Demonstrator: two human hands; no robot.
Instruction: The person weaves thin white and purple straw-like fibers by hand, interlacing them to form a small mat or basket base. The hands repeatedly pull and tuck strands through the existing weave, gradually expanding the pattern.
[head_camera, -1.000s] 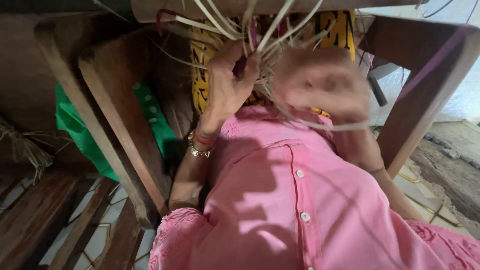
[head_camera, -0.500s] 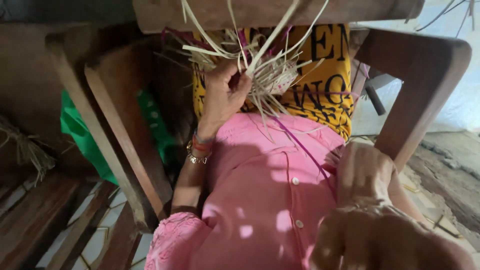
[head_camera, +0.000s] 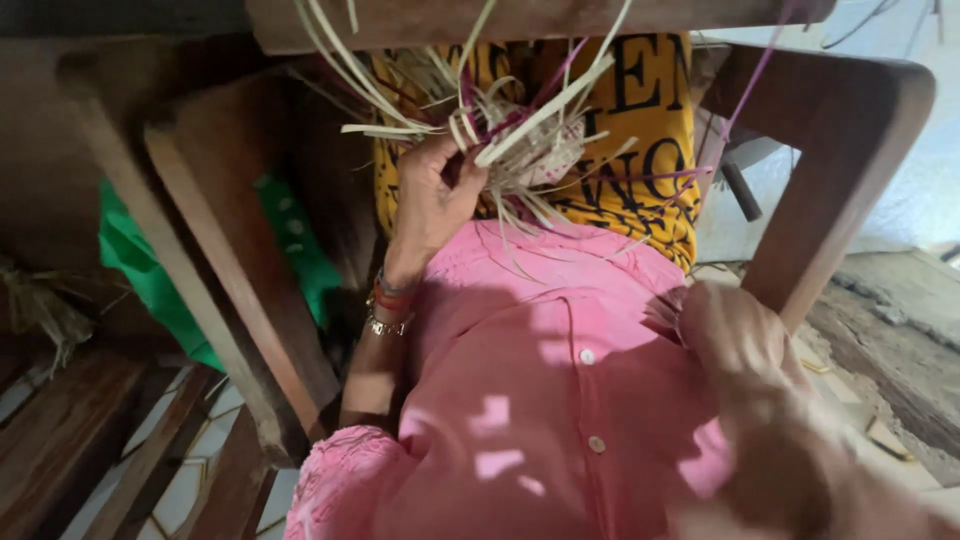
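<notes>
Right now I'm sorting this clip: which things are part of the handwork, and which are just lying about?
In use:
left hand gripping the woven straw piece
purple strand
right hand

Lying about:
green cloth
wooden frame
loose fibre bundle

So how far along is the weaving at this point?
A small woven bundle is formed at the middle. The left hand grips it; the right hand is low near the pink shirt, blurred. Many loose strips stick out, unwoven.
</notes>
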